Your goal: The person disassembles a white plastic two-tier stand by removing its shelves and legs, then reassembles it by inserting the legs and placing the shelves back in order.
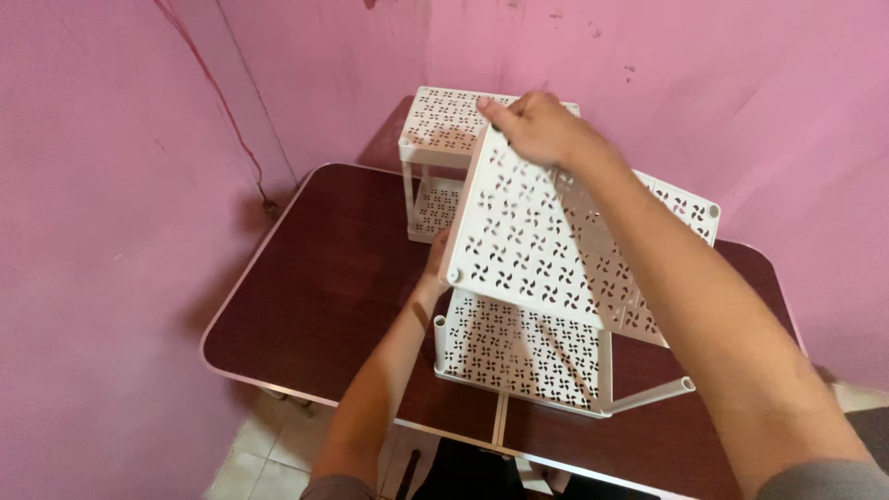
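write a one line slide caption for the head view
Right hand grips the far edge of a tilted white perforated shelf panel while the left hand supports its near side over a dark folding table.

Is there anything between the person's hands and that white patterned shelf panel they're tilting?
Nothing visible. The right hand rests directly on the top edge of the tilted white panel, and the left hand touches its left edge, partly hidden behind it. The lower shelf lies just beneath.
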